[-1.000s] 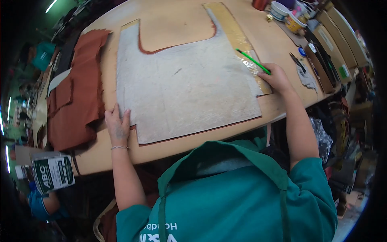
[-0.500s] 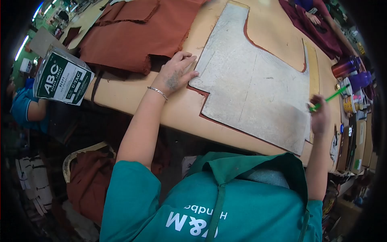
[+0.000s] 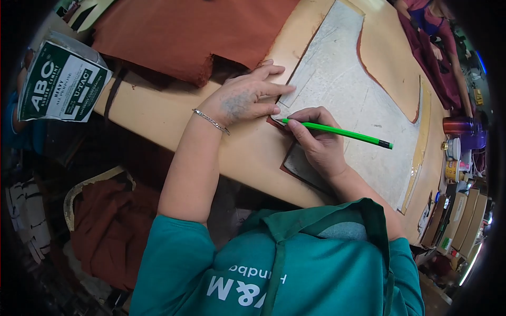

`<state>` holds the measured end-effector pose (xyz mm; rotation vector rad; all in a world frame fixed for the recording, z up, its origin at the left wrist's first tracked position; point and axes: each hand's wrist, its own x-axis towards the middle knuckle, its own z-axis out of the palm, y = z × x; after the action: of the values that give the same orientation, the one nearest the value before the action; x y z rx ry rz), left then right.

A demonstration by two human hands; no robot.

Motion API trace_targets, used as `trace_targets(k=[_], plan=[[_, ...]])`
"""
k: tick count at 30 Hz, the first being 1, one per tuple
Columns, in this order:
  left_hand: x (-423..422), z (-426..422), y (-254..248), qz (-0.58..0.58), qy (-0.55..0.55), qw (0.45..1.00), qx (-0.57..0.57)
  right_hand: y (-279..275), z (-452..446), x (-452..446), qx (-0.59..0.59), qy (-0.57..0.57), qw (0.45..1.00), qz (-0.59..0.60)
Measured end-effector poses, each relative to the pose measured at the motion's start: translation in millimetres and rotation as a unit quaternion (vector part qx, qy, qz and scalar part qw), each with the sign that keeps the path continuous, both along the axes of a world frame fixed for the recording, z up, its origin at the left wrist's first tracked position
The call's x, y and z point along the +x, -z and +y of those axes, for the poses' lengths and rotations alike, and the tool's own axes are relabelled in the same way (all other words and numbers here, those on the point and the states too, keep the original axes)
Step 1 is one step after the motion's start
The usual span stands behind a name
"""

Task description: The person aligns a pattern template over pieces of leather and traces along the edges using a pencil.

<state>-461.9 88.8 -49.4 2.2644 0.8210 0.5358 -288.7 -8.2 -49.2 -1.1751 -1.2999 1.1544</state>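
Observation:
A large grey flat template (image 3: 363, 105) lies on reddish-brown material that shows as a thin border (image 3: 362, 58) along its edges. My left hand (image 3: 245, 97) has its fingers spread, their tips on the template's left corner. In my right hand (image 3: 321, 142) is a bright green pencil (image 3: 345, 132) with a black end band. Its tip is at the template's left corner, close by my left thumb. My right hand and forearm hide part of the template's lower edge.
Reddish-brown fabric (image 3: 195, 31) covers the table's far left. A rubber cement can (image 3: 66, 79) stands at the left edge. Purple containers (image 3: 469, 134) and cardboard boxes (image 3: 466, 216) line the right. Another person (image 3: 435, 31) is at the far right with maroon material (image 3: 429, 68).
My right hand has swept left with the pencil, from the template's right edge to its left corner. My left hand's fingers have spread wider. The view has shifted a little.

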Motion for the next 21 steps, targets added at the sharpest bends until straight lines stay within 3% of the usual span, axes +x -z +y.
trace_targets(k=[12, 14, 18, 21], plan=[[4, -3, 4, 0.022, -0.002, 0.999, 0.038, -5, -8, 23, 0.01, -0.001, 0.994, -0.107], [3, -3, 5, 0.019, -0.005, 0.999, 0.04, -2, -15, 30, -0.002, 0.01, 0.998, -0.06], [4, -4, 3, 0.032, 0.002, 0.998, 0.053, 0, 2, 12, 0.059, -0.014, 0.992, -0.106], [4, -4, 4, 0.036, 0.006, 0.998, 0.057, 0, 13, -1, 0.025, -0.012, 0.995, -0.099]])
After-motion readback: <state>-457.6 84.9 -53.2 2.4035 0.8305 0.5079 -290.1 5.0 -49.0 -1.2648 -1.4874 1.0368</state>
